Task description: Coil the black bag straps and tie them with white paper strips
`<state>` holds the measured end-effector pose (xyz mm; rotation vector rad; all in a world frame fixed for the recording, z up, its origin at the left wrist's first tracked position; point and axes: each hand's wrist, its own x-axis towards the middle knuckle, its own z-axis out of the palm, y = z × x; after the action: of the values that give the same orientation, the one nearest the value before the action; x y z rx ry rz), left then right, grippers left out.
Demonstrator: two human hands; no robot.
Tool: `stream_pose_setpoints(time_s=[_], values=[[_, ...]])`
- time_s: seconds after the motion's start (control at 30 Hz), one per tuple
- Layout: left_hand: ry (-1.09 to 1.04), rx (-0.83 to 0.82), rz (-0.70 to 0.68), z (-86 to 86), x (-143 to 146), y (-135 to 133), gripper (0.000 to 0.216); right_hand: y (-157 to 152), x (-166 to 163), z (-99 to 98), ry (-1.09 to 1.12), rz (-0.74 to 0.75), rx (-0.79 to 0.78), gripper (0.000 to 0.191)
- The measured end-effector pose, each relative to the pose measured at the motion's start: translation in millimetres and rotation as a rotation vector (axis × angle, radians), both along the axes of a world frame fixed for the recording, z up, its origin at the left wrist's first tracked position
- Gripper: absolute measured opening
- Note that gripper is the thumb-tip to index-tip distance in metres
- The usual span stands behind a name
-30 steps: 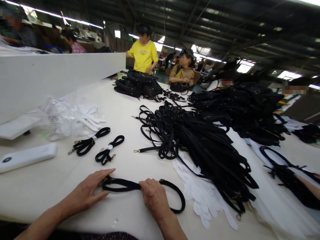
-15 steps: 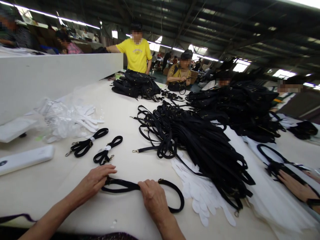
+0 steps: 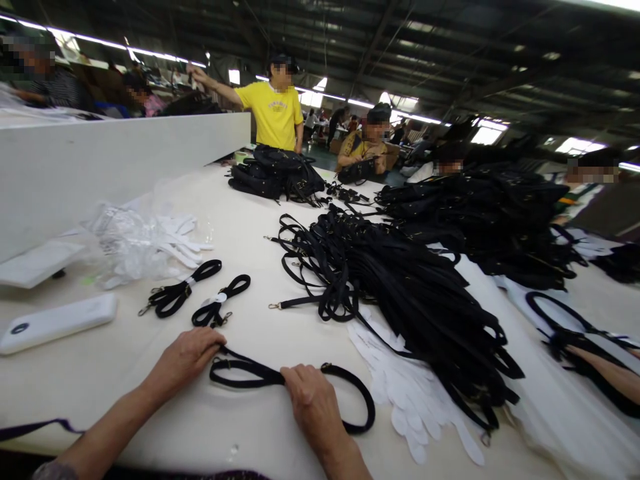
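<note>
A black strap (image 3: 249,383), folded into loops, lies on the table in front of me. My right hand (image 3: 314,405) is closed round its middle, and a rounded loop sticks out to the right. At the left end my left hand (image 3: 187,357) pinches a strand of the same strap, its fingertips partly hidden. Gold-coloured metal fittings show near both ends. Just beyond my left hand are two bundled straps, a nearer one (image 3: 220,300) and a farther one (image 3: 185,288), each with a white band round its middle and metal clasps.
A large heap of black straps (image 3: 400,287) covers the middle right, over white strips (image 3: 400,387). Black bags (image 3: 277,173) are piled farther back. Clear plastic and white pieces (image 3: 135,240) lie left, near a white device (image 3: 60,323). A co-worker's hand (image 3: 613,373) is at far right.
My left hand has drawn its fingers in and now lifts a strand at the strap's left end. My right hand keeps its hold. The view has shifted slightly.
</note>
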<state>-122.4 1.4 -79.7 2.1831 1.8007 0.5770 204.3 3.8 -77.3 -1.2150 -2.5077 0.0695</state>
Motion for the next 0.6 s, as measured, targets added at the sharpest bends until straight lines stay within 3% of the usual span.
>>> stream_pose_setpoints(time_s=[0.17, 0.33, 0.43, 0.6], values=[[-0.006, 0.050, 0.024, 3.2, 3, -2, 0.028, 0, 0, 1.2, 0.010, 0.002, 0.007, 0.021], [0.061, 0.053, -0.140, 18.6, 27, -17, 0.025, 0, -1, 2.6, -0.014, -0.011, -0.015, 0.023], [0.092, 0.000, -0.159, 22.8, 40, -24, 0.026, -1, -1, 2.9, -0.019, -0.018, -0.016, 0.024], [0.095, -0.048, -0.249, 22.1, 30, -33, 0.040, -1, -2, 3.7, -0.011, -0.024, -0.026, 0.020]])
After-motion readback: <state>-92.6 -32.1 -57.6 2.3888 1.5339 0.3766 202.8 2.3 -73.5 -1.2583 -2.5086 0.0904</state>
